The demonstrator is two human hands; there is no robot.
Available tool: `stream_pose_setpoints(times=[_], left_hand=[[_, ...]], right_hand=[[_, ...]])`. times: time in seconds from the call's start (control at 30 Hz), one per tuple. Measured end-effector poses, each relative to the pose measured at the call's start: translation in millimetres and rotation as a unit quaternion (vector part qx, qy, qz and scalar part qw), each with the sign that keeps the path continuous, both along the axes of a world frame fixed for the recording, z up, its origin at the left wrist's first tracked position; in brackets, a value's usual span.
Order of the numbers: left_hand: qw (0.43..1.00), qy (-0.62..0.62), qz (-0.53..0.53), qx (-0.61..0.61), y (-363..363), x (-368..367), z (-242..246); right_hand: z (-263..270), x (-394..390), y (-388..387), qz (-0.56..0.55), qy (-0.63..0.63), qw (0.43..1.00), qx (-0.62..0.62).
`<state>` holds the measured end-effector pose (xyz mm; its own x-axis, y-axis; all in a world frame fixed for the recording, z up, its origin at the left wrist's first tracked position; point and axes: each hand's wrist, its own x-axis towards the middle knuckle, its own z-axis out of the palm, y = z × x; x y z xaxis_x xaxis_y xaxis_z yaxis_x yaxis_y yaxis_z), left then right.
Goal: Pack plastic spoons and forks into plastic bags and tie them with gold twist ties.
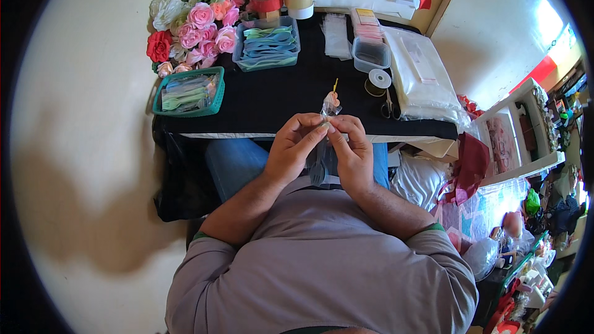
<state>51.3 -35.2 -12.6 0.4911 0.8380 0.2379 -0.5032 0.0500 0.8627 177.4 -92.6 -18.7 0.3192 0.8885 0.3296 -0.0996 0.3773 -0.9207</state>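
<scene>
Both hands meet in front of my chest, at the table's near edge. My left hand [297,144] and my right hand [351,148] pinch the gathered neck of a clear plastic bag [330,107] between thumbs and fingers. Inside its lower part hangs blue-grey plastic cutlery [319,172], with fork tines pointing towards me. Above the fingertips a small peach-coloured tag [332,98] shows at the bag's top, and a thin yellow strip [335,84] sticks up beyond it. My fingers hide the pinched spot itself.
On the black-covered table [278,97] are a box of plastic cutlery [269,48], a green basket of packed cutlery [189,93], artificial flowers [199,32], tape rolls [299,2], a spool [379,80], scissors [390,106], a clear container [371,54] and stacked plastic bags [422,79].
</scene>
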Motion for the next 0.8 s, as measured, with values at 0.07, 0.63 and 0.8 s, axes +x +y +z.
stream_pose_setpoints(times=[0.07, 0.63, 0.8], left_hand=[[1.000, 0.005, 0.007, -0.009, 2, 0, -6], [0.988, -0.017, 0.152, -0.011, 18, -10, -7], [0.986, -0.030, 0.161, -0.034, 25, -20, -4]], right_hand=[[-3, -1, 2, -0.006, 0.004, 1.000, 0.001], [19, 20, 26, -0.127, -0.415, 0.893, 0.120], [-36, 66, 81, -0.192, -0.390, 0.900, -0.042]])
